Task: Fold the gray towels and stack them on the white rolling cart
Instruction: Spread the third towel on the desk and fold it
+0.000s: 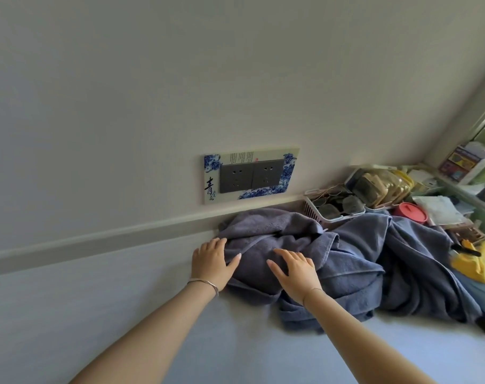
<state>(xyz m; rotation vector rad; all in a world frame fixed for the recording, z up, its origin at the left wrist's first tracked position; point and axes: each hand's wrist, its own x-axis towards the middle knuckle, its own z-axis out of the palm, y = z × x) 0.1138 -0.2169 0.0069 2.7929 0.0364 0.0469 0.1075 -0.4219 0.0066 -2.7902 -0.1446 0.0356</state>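
Towels [346, 261], gray and crumpled, lie heaped under both hands and away to their right, on a pale blue surface [97, 314] against the wall. The left hand [213, 259] rests flat at the heap's left edge, fingers straight, thumb spread onto the cloth, gripping nothing. Just beside it, the right hand [294, 268] lies palm down on the towel, fingers splayed, holding nothing. Beyond the fingertips a decorated socket plate [251, 176] sits on the wall. Past the right hand stand a white basket [313, 214] and a red lid [410, 213].

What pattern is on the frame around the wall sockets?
Blue-and-white swirls with black calligraphy on the socket frame, seen in the head view.
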